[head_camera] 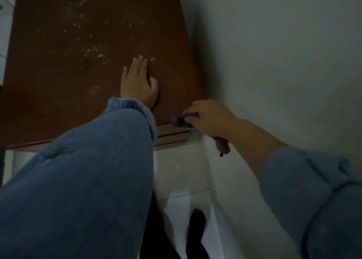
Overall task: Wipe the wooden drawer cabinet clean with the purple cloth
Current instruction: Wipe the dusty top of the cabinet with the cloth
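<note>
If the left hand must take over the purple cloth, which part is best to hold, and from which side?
Best is probably the loose tail of the purple cloth hanging below the right hand. It dangles free off the cabinet front corner, so the left hand could pinch it from below; the bunched upper part sits inside the right hand's grip.

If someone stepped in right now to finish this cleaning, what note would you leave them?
Left hand: open, flat on the cabinet top near its front right.
Right hand: grips the cloth at the cabinet's front right corner, on the top's front edge; a tail of cloth hangs below the hand.
Done: cannot tell how much has been wiped.
Left: pale specks show across the middle and back of the top; wipe those. The drawer fronts are out of view.
</note>
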Demonstrator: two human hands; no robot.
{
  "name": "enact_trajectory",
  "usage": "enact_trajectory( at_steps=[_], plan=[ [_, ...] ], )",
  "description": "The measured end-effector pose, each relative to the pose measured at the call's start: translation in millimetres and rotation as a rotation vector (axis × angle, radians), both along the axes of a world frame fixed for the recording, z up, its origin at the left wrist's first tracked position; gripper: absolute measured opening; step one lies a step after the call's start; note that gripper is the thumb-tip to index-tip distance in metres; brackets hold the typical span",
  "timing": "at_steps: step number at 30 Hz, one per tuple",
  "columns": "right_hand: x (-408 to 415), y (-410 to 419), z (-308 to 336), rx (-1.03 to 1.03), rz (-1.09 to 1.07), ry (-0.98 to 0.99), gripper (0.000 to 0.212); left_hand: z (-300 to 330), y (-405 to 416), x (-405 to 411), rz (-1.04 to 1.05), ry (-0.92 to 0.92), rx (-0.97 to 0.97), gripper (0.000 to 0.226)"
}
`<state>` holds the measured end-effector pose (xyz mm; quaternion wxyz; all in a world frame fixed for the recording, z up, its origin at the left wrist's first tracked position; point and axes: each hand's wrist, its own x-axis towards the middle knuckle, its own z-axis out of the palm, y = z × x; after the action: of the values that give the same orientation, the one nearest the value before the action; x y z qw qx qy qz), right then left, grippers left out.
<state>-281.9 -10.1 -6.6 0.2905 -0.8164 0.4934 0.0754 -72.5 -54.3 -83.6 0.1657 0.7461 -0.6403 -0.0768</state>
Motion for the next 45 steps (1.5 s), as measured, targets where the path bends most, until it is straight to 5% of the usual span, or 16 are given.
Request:
enact_trajectory(
  at_steps=[3, 6, 22, 25, 31, 36, 45],
  plan=[
    [4, -22, 20, 0.308, -0.113, 0.000, 0.021, 0, 2, -3, -0.005, 0.005, -0.008, 0.063],
    [12, -50, 25, 0.363, -0.300, -0.133, 0.027, 1, 3, -1, -0.013, 0.013, 0.005, 0.064],
    [134, -227, 8, 0.147, -0.875, -0.694, 0.034, 25, -87, 88, -0.006, -0.038, -0.004, 0.067],
    [156, -276, 4, -0.026, -0.840, -0.708, 0.036, 15, -108, 98, 0.015, -0.035, 0.020, 0.067],
    [172, -345, -26, -0.482, -0.651, -0.391, 0.037, 5, -117, 98, 0.032, 0.018, -0.010, 0.065],
    [183, -372, -58, -0.403, -0.569, 0.065, 0.051, 7, -119, 97, 0.040, 0.039, -0.001, 0.065],
    [215, -370, -57, -0.472, -0.284, -0.162, 0.045, 5, -119, 99, 0.049, 0.041, 0.014, 0.068]
  ],
)
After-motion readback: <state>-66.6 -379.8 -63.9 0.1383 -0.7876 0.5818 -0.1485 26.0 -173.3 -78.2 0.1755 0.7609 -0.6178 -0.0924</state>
